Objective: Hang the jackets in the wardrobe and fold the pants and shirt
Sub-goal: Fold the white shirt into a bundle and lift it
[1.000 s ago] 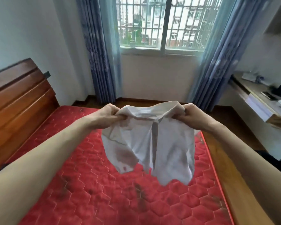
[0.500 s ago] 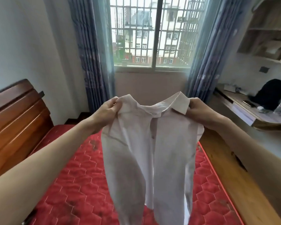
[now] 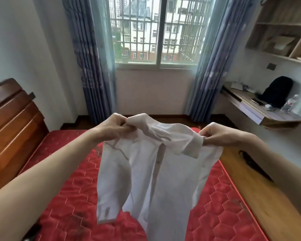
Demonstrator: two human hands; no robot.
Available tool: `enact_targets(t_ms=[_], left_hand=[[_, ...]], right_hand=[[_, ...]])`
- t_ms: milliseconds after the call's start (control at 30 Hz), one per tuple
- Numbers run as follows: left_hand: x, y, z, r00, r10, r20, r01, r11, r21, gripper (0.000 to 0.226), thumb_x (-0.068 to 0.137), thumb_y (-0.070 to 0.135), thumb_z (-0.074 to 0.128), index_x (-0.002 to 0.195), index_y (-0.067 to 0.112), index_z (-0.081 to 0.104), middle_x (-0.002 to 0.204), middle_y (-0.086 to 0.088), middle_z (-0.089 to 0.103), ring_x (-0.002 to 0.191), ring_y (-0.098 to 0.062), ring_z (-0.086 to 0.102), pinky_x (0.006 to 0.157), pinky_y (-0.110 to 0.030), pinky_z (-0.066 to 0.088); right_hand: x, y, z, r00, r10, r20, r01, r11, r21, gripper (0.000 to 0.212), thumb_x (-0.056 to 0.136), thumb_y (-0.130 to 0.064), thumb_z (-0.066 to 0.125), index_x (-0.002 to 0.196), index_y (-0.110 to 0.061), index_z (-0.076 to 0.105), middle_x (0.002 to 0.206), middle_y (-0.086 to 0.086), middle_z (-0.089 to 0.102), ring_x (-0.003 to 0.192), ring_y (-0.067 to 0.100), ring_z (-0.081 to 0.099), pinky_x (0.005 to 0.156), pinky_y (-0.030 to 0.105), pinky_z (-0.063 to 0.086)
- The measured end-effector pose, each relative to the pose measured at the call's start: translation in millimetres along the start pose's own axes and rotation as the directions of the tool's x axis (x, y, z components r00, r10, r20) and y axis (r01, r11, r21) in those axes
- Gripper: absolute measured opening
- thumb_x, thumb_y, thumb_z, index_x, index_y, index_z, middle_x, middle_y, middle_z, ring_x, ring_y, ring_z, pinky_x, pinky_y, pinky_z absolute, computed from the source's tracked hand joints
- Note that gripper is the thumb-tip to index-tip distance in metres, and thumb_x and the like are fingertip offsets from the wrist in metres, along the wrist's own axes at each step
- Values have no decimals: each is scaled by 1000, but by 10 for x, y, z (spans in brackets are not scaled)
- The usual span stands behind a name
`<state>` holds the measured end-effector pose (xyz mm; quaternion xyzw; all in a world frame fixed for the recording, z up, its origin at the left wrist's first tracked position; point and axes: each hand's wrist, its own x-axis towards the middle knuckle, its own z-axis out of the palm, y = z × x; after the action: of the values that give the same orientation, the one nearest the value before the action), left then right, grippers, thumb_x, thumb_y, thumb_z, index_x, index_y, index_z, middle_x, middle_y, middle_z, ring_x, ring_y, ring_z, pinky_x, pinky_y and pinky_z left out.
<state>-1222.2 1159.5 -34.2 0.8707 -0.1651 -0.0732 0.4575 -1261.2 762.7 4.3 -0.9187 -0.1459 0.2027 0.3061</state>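
Note:
I hold a white button-up shirt up in the air over the red mattress. My left hand pinches the shirt's left shoulder near the collar. My right hand grips the right side of the collar. The shirt hangs open-fronted, its button placket down the middle, one sleeve with a cuff dangling at the lower left. Its hem reaches down to the mattress area at the bottom of the view. No jackets, pants or wardrobe are in sight.
A wooden headboard stands at the left. Beyond the bed is a barred window with blue curtains. At the right, a wall desk carries a black bag, a phone and a water bottle. Wooden floor runs along the bed's right side.
The shirt has unfurled from a bunched bundle to full length. My hands have lowered from their raised position and moved further apart, and the collar now folds over toward my right hand.

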Motion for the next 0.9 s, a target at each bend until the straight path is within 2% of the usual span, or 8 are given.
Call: enact_targets(t_ms=[100,200,333,433,500,600,733,900], left_hand=[[79,-66,28,997,35,-61,-27,991,128,28,104,18,60,79,9,69,69,1,56,68,-13,52,63,-38,48],[253,-20,-123,951,102,-293,-3,948,319,32,102,34,64,85,8,68,79,-14,67,73,-23,56,74,-46,53],[403,146,-521,783,392,-483,-122,858,499,50,94,56,69,74,13,53,60,-3,54,59,-34,51,59,-46,46],[333,23,-611,713,638,-289,-183,568,802,56,89,65,59,82,9,51,56,-6,54,47,-41,53,48,-34,37],[287,-258,-553,805,580,-123,-204,466,861,43,88,55,62,84,14,50,59,-6,59,51,-42,62,49,-36,42],[287,-602,-349,954,281,-104,-120,676,727,36,83,54,63,71,25,46,58,4,53,63,-38,60,61,-37,44],[402,-662,-198,959,217,-182,-83,830,552,51,90,42,75,55,25,43,51,5,44,56,-25,41,57,-36,35],[270,-492,-362,947,140,-290,41,840,542,57,77,74,49,63,19,57,60,2,57,62,-19,51,60,-36,41]], right_hand=[[354,64,128,940,-32,-339,-18,989,-144,38,98,-14,64,60,-15,62,60,2,57,64,16,49,61,40,42],[703,-26,41,800,-128,-586,64,990,-128,40,98,-14,60,64,-8,40,60,3,37,65,23,34,60,38,32],[911,-95,-225,540,-506,-672,85,828,-555,25,103,-26,55,91,-7,43,61,16,57,53,44,57,51,39,35],[871,7,-233,388,-704,-595,42,659,-751,21,95,-29,50,100,-12,39,60,13,63,41,41,57,47,28,29],[921,236,-88,499,-715,-489,68,595,-801,22,96,-31,49,102,-12,41,60,13,64,45,41,62,44,30,35],[1049,444,184,864,-359,-353,-13,685,-728,26,104,-35,51,93,-12,54,71,11,65,73,44,68,61,46,53],[1243,432,128,802,-253,-541,-114,824,-555,35,105,-40,51,82,-14,58,81,8,70,82,38,68,69,43,48],[1048,373,39,836,-229,-498,-16,898,-439,31,99,-51,56,80,-27,63,74,1,69,75,32,63,68,36,39]])
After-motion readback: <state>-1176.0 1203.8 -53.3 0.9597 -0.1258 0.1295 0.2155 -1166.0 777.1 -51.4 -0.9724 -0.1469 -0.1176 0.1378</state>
